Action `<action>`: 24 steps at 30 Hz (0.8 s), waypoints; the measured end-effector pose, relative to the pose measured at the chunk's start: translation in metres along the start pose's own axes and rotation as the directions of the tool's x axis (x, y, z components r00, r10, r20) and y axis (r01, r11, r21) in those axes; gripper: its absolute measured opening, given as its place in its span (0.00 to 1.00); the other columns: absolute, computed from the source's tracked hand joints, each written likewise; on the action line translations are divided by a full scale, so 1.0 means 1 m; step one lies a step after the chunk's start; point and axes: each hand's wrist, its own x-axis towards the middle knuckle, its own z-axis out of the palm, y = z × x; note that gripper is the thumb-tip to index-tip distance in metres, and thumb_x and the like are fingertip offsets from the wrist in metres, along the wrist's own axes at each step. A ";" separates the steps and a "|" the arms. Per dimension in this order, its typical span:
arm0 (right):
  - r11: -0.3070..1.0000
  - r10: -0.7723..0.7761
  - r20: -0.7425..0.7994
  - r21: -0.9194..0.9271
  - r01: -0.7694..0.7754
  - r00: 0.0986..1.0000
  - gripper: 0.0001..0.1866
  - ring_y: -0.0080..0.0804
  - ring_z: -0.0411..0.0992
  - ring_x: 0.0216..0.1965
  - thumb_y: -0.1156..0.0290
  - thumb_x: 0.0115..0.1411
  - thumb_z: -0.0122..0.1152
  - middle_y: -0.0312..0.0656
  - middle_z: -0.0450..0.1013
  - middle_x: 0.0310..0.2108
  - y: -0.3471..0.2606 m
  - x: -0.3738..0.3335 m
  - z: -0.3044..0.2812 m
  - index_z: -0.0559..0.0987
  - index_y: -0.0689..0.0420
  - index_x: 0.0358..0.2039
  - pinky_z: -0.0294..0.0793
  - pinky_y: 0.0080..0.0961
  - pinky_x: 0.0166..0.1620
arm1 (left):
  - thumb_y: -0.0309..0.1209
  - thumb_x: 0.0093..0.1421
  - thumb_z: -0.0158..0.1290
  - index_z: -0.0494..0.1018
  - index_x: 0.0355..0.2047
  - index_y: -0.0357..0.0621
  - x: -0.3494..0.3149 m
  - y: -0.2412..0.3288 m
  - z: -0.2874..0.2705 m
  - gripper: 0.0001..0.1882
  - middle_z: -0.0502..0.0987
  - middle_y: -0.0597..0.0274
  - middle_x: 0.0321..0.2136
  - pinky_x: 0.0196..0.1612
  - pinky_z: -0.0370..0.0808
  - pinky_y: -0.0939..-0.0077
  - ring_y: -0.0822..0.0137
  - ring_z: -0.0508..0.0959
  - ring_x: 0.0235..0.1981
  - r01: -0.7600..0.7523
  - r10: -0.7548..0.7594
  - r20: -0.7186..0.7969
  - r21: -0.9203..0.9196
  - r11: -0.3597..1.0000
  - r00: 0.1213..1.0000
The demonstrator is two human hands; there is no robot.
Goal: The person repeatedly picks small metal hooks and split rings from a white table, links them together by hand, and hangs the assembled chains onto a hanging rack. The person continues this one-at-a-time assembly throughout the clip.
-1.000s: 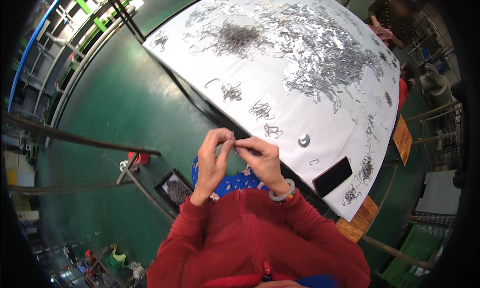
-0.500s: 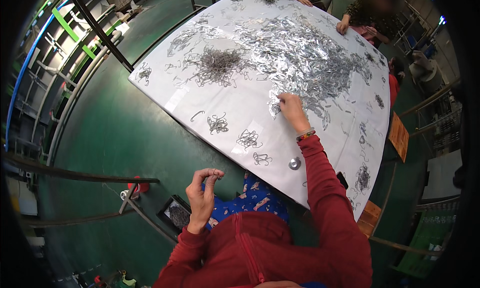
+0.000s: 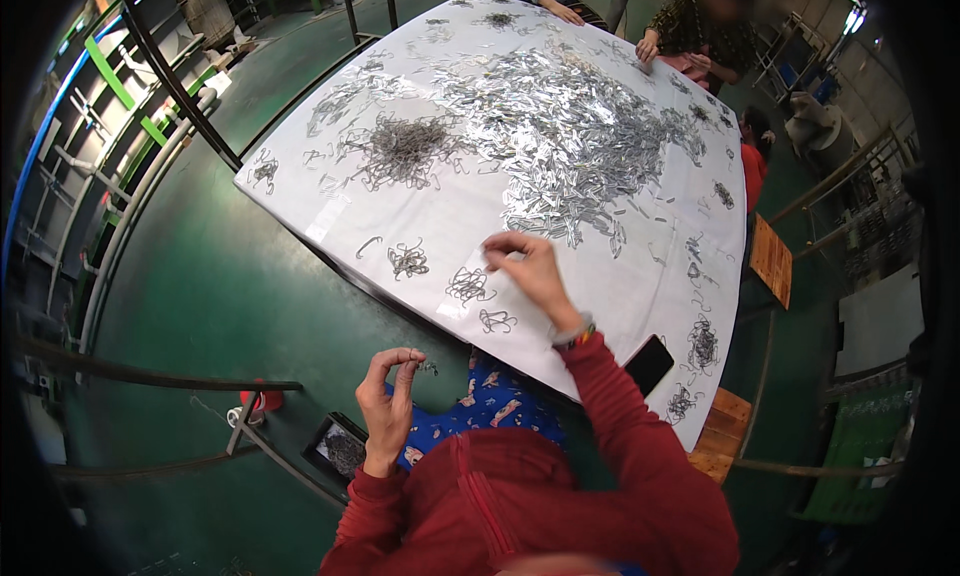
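My left hand (image 3: 388, 396) is held over my lap, off the table's near edge, with thumb and fingers pinched on a small wire piece (image 3: 424, 364). My right hand (image 3: 528, 272) reaches out over the white table (image 3: 640, 286), fingers curled down onto the cloth near the front edge of the big heap of shiny metal clips (image 3: 570, 141). Whether it has a clip between the fingers I cannot tell. Small bundles of wire hooks (image 3: 468, 286) lie just left of that hand.
A dark pile of wire hooks (image 3: 405, 148) lies at the table's left. A black phone (image 3: 650, 364) rests near the table's front edge. Other people's hands (image 3: 650, 46) work at the far side. A dark tray (image 3: 340, 446) sits on the green floor beside a metal rail (image 3: 150, 381).
My hands were together at my lap a second ago. The right hand has gone out over the table to the clip heap, then drawn slightly nearer; the left stays by my lap.
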 end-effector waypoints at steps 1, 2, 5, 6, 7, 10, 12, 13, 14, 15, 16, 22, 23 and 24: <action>0.991 -0.012 0.058 0.136 0.004 0.998 0.07 0.25 0.78 0.33 0.81 0.57 0.61 0.42 0.78 0.33 -0.013 -0.017 0.016 0.81 0.67 0.37 0.78 0.19 0.38 | 0.20 0.62 0.52 0.73 0.35 0.35 -0.001 0.000 0.001 0.02 0.79 0.58 0.32 0.42 0.74 0.77 0.70 0.78 0.35 -0.004 0.004 0.004 0.005 1.000 1.000; 0.968 -0.022 0.112 0.250 -0.007 0.993 0.07 0.27 0.78 0.34 0.82 0.57 0.60 0.43 0.78 0.33 -0.024 -0.034 0.030 0.80 0.68 0.37 0.78 0.20 0.39 | 0.20 0.62 0.52 0.74 0.35 0.35 -0.001 0.000 0.002 0.02 0.79 0.58 0.32 0.42 0.74 0.77 0.70 0.79 0.35 0.000 0.000 0.004 0.008 1.000 1.000; 0.929 -0.016 0.165 0.368 -0.047 0.986 0.08 0.27 0.78 0.37 0.84 0.58 0.59 0.43 0.77 0.36 -0.055 -0.069 0.058 0.80 0.69 0.38 0.78 0.20 0.43 | 0.20 0.61 0.53 0.74 0.36 0.36 -0.001 0.002 0.003 0.03 0.79 0.59 0.32 0.41 0.74 0.78 0.70 0.79 0.35 0.002 -0.003 0.025 0.024 1.000 1.000; 0.930 0.026 0.175 0.358 -0.088 0.984 0.08 0.26 0.77 0.37 0.84 0.58 0.59 0.42 0.77 0.36 -0.063 -0.076 0.064 0.80 0.68 0.38 0.78 0.19 0.43 | 0.20 0.61 0.53 0.74 0.36 0.36 -0.001 0.003 0.003 0.03 0.79 0.59 0.32 0.41 0.74 0.78 0.70 0.79 0.34 0.000 -0.001 0.036 0.031 1.000 0.999; 0.926 0.031 0.177 0.367 -0.095 0.984 0.08 0.26 0.77 0.37 0.84 0.58 0.59 0.42 0.77 0.35 -0.069 -0.082 0.069 0.80 0.68 0.39 0.78 0.19 0.43 | 0.21 0.61 0.54 0.74 0.36 0.37 -0.001 0.004 0.003 0.03 0.79 0.59 0.32 0.40 0.75 0.78 0.69 0.79 0.34 -0.026 0.023 0.046 0.067 0.997 0.999; 0.957 -0.039 0.151 0.290 -0.007 0.988 0.09 0.23 0.77 0.37 0.84 0.56 0.60 0.40 0.78 0.35 -0.079 -0.092 0.073 0.81 0.66 0.39 0.78 0.18 0.42 | 0.22 0.63 0.52 0.72 0.36 0.34 -0.001 0.007 0.001 0.03 0.78 0.60 0.33 0.43 0.73 0.78 0.72 0.77 0.37 -0.041 0.034 0.076 0.086 0.995 0.996; 0.981 -0.121 0.108 0.167 0.102 0.987 0.09 0.23 0.77 0.36 0.83 0.55 0.61 0.40 0.79 0.34 -0.078 -0.095 0.077 0.81 0.65 0.38 0.78 0.18 0.40 | 0.22 0.63 0.53 0.72 0.36 0.34 0.000 0.005 0.002 0.03 0.78 0.61 0.33 0.42 0.73 0.78 0.72 0.77 0.36 -0.044 0.038 0.066 0.096 0.994 0.997; 0.975 -0.128 0.083 0.196 0.109 0.988 0.09 0.23 0.78 0.36 0.83 0.55 0.62 0.40 0.79 0.34 -0.077 -0.097 0.079 0.81 0.65 0.38 0.78 0.18 0.40 | 0.22 0.63 0.53 0.72 0.36 0.34 0.000 0.004 0.000 0.03 0.78 0.61 0.33 0.42 0.73 0.79 0.72 0.77 0.36 -0.046 0.040 0.053 0.117 0.992 0.998; 0.972 -0.130 0.060 0.206 0.115 0.990 0.09 0.23 0.78 0.35 0.83 0.55 0.62 0.40 0.79 0.33 -0.075 -0.099 0.080 0.81 0.65 0.38 0.78 0.18 0.39 | 0.22 0.63 0.53 0.72 0.37 0.35 -0.001 0.001 -0.001 0.03 0.78 0.61 0.33 0.42 0.73 0.79 0.72 0.77 0.36 -0.066 0.059 0.059 0.127 0.990 0.997; 0.969 -0.146 0.034 0.206 0.136 0.989 0.10 0.23 0.78 0.35 0.83 0.54 0.62 0.40 0.79 0.33 -0.073 -0.099 0.082 0.81 0.65 0.38 0.78 0.18 0.39 | 0.22 0.63 0.53 0.72 0.37 0.35 -0.001 -0.002 -0.001 0.03 0.78 0.61 0.33 0.41 0.74 0.79 0.72 0.77 0.35 -0.087 0.078 0.065 0.144 0.986 0.995; 0.959 -0.105 0.025 0.266 0.095 0.994 0.10 0.23 0.78 0.35 0.83 0.54 0.63 0.40 0.79 0.33 -0.070 -0.098 0.085 0.81 0.65 0.38 0.78 0.18 0.39 | 0.22 0.63 0.53 0.72 0.37 0.35 -0.001 -0.005 -0.001 0.03 0.78 0.62 0.33 0.41 0.74 0.79 0.72 0.77 0.35 -0.106 0.096 0.064 0.162 0.981 0.993; 0.889 0.018 0.032 0.458 -0.031 0.999 0.10 0.23 0.77 0.34 0.85 0.53 0.62 0.40 0.78 0.32 -0.054 -0.099 0.094 0.81 0.65 0.37 0.78 0.18 0.40 | 0.27 0.64 0.51 0.74 0.38 0.37 -0.005 -0.020 0.002 0.06 0.79 0.56 0.37 0.42 0.75 0.71 0.62 0.80 0.37 -0.003 0.005 -0.044 0.064 0.998 0.999; 0.876 0.015 0.063 0.480 -0.043 0.998 0.09 0.23 0.77 0.34 0.85 0.54 0.62 0.41 0.78 0.33 -0.053 -0.099 0.092 0.81 0.66 0.37 0.78 0.18 0.41 | 0.30 0.66 0.50 0.74 0.39 0.37 0.001 -0.021 0.008 0.08 0.79 0.56 0.38 0.43 0.74 0.71 0.63 0.80 0.37 -0.032 0.030 -0.128 -0.016 0.999 0.991; 0.894 0.030 0.084 0.443 -0.065 0.996 0.08 0.23 0.77 0.34 0.86 0.54 0.62 0.41 0.77 0.33 -0.053 -0.098 0.090 0.81 0.66 0.36 0.77 0.18 0.41 | 0.32 0.67 0.48 0.74 0.39 0.36 0.011 -0.023 0.012 0.11 0.79 0.56 0.39 0.43 0.74 0.71 0.64 0.80 0.37 -0.101 0.076 -0.202 -0.118 0.988 0.976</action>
